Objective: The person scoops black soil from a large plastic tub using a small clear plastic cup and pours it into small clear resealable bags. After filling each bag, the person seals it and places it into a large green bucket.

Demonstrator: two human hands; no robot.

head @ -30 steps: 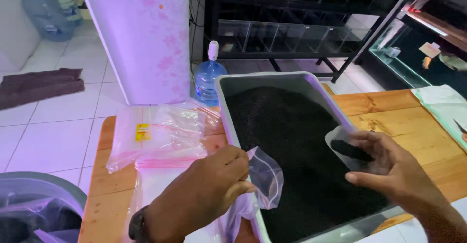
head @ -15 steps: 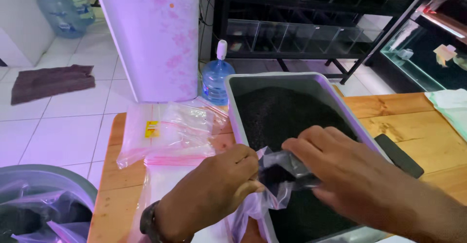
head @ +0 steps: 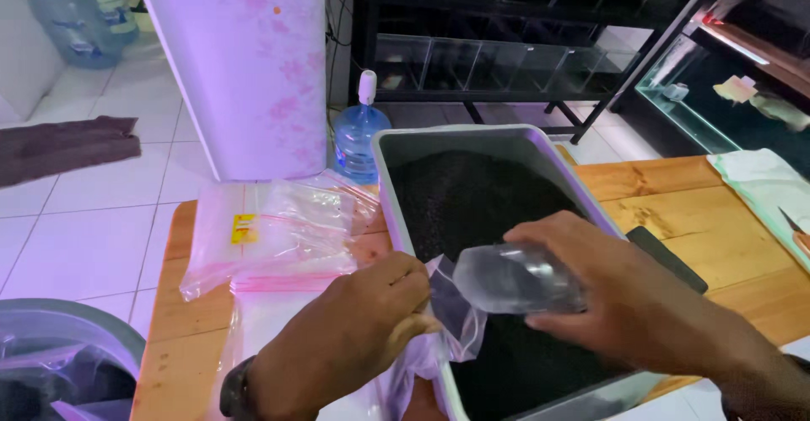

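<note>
Head view, bench w/ grey tub. Left hand (head: 359, 328) pinching the rim of a small clear bag (head: 451, 315), fingers closed on the film, mouth kept open and turned toward the right. Bag hanging at the tub's near-left corner, lower part draped outside the wall; contents of bag not readable thru the folds. Right hand (head: 607, 303) wrapped around a clear plastic cup (head: 519, 279), firm closed grasp, cup laid nearly horizontal w/ its mouth aimed into the bag opening, apparently so contents slide across rather than drop. Cup looks pale and near-empty; load inside cannot be told. Both hands kept over the tub, so spill would likely land back in it.

Grey tub (head: 384, 185): rectangular, deep, filled across its floor w/ fine black granular material (head: 472, 202), level well below the rim. Tub resting on a wooden table (head: 675, 210), long axis running away from the viewer.

Left of tub: stack of flat clear zip bags (head: 270, 235), red seal strips, one w/ yellow label, lying empty within reach of the left hand. Black flat object (head: 666, 256) just beside the tub's right wall, partly hidden by the right hand.

Bkgd: blue water bottle w/ white pump (head: 359, 134) on tiled floor behind the table; grey bin (head: 110, 337) w/ clear liner at lower left, contents unclear; glass tanks (head: 726, 92) on dark shelving at upper right.
</note>
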